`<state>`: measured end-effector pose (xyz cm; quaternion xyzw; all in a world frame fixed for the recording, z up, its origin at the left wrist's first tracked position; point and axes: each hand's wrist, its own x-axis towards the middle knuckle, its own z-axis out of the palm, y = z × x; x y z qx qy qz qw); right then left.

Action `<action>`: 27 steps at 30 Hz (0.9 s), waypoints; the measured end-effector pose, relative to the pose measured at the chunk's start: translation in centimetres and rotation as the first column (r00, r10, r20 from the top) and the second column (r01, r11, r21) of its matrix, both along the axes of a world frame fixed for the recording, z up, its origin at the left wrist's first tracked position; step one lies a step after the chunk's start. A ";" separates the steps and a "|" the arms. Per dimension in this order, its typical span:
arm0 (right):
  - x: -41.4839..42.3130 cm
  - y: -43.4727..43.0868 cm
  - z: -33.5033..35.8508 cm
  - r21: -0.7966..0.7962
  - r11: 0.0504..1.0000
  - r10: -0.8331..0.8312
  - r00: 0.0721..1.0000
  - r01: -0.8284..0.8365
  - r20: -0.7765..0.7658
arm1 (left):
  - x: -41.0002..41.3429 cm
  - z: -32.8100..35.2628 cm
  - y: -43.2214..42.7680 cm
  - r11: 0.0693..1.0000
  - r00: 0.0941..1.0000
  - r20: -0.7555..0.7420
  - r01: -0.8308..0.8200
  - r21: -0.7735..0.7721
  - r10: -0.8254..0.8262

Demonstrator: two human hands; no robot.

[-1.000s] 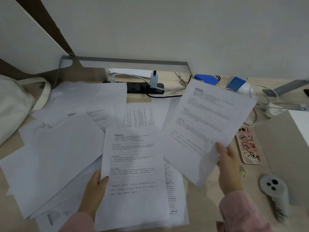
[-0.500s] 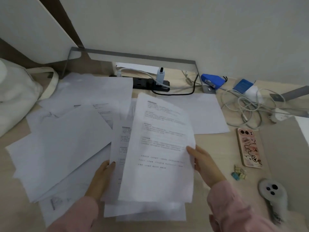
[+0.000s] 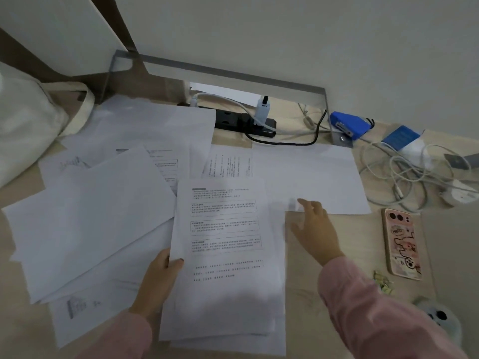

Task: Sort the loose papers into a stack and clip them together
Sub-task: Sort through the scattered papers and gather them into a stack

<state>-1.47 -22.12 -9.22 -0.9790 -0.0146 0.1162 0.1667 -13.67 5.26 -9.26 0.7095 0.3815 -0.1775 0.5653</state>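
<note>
Desk (image 3: 324, 294), left hand (image 3: 158, 278) fingers clamped on stack (image 3: 228, 255), right hand (image 3: 316, 229) now off it, fingers seemingly apart on blank sheet (image 3: 311, 174).

Phone (image 3: 401, 242) right of stack (image 3: 225, 294) (clips (image 3: 383, 281) between)

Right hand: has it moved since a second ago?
Yes. The right hand reached forward: earlier beside the near half of the phone, it now touches the blank sheet, level with that phone's far end.
</note>
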 end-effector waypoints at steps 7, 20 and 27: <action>3.7 -2.5 -0.6 -0.250 0.936 0.217 0.965 -0.248 -0.147 | 0.3 -0.1 0.0 0.996 0.998 -0.008 -0.066 -0.054 0.066; 3.1 -3.0 -1.4 -0.216 0.975 0.055 0.998 -0.049 0.023 | 0.2 -0.6 0.6 0.996 0.996 -0.056 -0.067 -0.051 0.064; 0.6 -1.9 4.5 0.482 0.817 -0.328 0.943 0.317 -0.066 | -1.0 -0.2 -0.4 0.997 0.997 0.009 -0.074 -0.031 0.075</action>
